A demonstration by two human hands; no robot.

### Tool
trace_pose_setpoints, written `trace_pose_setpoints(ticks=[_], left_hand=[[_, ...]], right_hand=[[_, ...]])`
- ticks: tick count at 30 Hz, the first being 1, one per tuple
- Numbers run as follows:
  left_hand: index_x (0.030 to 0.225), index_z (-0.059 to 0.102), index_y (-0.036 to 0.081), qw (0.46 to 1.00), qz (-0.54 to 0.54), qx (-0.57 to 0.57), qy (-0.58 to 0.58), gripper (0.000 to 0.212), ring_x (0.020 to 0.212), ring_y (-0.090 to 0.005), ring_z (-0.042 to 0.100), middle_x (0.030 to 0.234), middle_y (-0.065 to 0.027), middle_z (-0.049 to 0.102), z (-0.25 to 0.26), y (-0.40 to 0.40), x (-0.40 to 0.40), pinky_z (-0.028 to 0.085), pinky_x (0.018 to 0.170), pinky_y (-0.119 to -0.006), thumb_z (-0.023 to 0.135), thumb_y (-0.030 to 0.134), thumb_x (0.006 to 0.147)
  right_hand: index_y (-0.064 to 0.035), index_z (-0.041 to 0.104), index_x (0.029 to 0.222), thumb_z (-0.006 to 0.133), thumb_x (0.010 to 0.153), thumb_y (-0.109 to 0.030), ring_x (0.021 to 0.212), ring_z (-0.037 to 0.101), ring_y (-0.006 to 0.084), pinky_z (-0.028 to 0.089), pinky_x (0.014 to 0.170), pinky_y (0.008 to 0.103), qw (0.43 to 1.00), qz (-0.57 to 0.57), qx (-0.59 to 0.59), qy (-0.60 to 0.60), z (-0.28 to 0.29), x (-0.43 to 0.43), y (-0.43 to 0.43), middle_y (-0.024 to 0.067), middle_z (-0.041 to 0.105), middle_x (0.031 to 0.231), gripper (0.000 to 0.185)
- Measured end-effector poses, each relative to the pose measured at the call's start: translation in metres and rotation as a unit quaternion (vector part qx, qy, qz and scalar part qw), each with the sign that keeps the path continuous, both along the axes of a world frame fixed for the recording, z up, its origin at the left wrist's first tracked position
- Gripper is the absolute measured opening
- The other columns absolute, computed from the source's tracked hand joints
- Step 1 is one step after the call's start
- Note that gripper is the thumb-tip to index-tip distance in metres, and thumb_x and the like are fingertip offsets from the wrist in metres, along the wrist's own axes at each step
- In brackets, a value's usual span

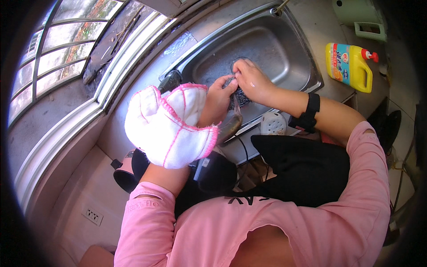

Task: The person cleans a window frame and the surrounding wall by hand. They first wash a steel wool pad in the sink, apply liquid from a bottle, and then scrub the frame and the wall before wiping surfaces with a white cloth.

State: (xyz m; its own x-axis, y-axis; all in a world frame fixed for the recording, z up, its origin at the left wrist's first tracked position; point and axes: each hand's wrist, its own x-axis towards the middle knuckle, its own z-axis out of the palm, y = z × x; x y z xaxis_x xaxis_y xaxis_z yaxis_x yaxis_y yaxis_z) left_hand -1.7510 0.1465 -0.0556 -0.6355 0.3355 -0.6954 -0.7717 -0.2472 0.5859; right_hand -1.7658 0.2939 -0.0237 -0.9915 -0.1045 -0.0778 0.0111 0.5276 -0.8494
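Note:
Both hands meet over a stainless steel sink (267,40). My left hand (218,96) grips a dark, wet, mesh-like thing (231,83), possibly a scourer, largely hidden by fingers. Against its thumb press the curled fingers of my right hand (250,80); they close on the same dark thing. Below them a brass-coloured faucet spout (230,128) points into the basin, and a thin stream of water (237,103) leaves it. A white cloth with pink stitching (173,130) wraps my left forearm. Around the right forearm sits a black strap (311,111).
A yellow pump bottle (348,68) with a red top is at the right. A white perforated clog (273,123) shows by the sink's near edge. Left is a barred window (66,46), with a pink-and-black vessel (128,170) below. A dark object (170,81) sits on the sink rim.

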Motion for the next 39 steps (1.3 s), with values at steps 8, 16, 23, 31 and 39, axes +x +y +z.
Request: trace_pose_setpoints(ticks=[8, 16, 23, 31, 39], left_hand=[[0.083, 0.06, 0.003, 0.97, -0.124, -0.206, 0.042, 0.021, 0.062, -0.0154, 0.058, 0.073, -0.0067, 0.058, -0.012, -0.006, 0.0, 0.044, 0.054, -0.028, 0.059, 0.023, 0.086], [0.081, 0.055, 0.005, 0.99, -0.073, -0.031, 0.117, 0.013, 0.063, -0.0094, 0.051, 0.07, -0.0016, 0.054, 0.016, -0.004, -0.006, 0.042, 0.056, -0.024, 0.062, 0.016, 0.083], [0.076, 0.051, 0.007, 0.987, 0.05, -0.137, 0.071, 0.018, 0.065, -0.007, 0.045, 0.07, 0.0007, 0.051, 0.032, 0.02, -0.019, 0.038, 0.061, -0.022, 0.06, 0.017, 0.088], [0.083, 0.058, -0.002, 0.947, -0.195, -0.246, 0.064, 0.04, 0.078, -0.0227, 0.058, 0.078, -0.0192, 0.06, 0.034, 0.022, -0.015, 0.042, 0.073, -0.038, 0.041, 0.031, 0.095], [0.117, 0.047, 0.0, 0.974, 0.094, 0.155, 0.137, 0.035, 0.104, -0.0125, 0.047, 0.114, -0.0047, 0.051, 0.04, 0.043, -0.009, 0.035, 0.094, -0.025, 0.034, 0.027, 0.1]], right_hand=[[-0.0014, 0.059, 0.088, 0.047, 0.094, -0.03, 0.071, 0.055, 0.0167, 0.045, 0.07, 0.0311, 0.892, 0.149, -0.283, -0.32, 0.027, 0.015, -0.023, 0.0068, 0.056, 0.073, 0.031], [-0.0028, 0.056, 0.076, 0.05, 0.093, -0.031, 0.059, 0.049, 0.0114, 0.041, 0.056, 0.0264, 0.919, -0.007, -0.259, -0.296, 0.045, -0.001, -0.006, 0.0017, 0.051, 0.066, 0.033], [-0.0119, 0.055, 0.1, 0.051, 0.092, -0.033, 0.075, 0.056, 0.0107, 0.049, 0.062, 0.0295, 0.84, -0.169, -0.29, -0.427, 0.017, 0.003, 0.022, 0.0044, 0.056, 0.087, 0.023], [-0.0046, 0.053, 0.094, 0.05, 0.093, -0.022, 0.076, 0.047, 0.0085, 0.041, 0.069, 0.0227, 0.958, -0.114, -0.147, -0.218, 0.012, 0.003, 0.008, 0.0015, 0.052, 0.082, 0.017], [-0.0016, 0.051, 0.085, 0.046, 0.091, -0.018, 0.071, 0.052, 0.0365, 0.042, 0.065, 0.0394, 0.994, 0.012, -0.032, -0.1, 0.037, -0.02, 0.012, 0.018, 0.055, 0.075, 0.018]])
